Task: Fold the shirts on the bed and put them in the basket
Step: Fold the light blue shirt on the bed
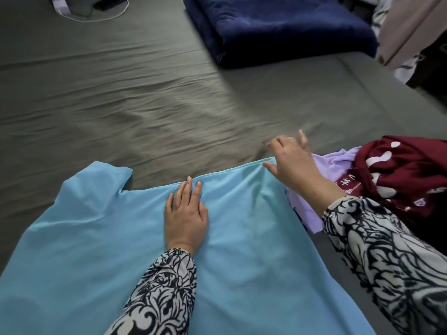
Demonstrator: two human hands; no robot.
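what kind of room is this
Most likely a bedroom: a wide bed with a wrinkled grey sheet, a folded navy blanket lying on it, and shirts awaiting folding, a light blue shirt spread flat beside a maroon shirt.

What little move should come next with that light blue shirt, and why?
Probably the right hand draws the shirt's far right corner across toward the middle. The left hand lies flat on the light blue shirt, steadying it, and the shirt looks spread out and unfolded.
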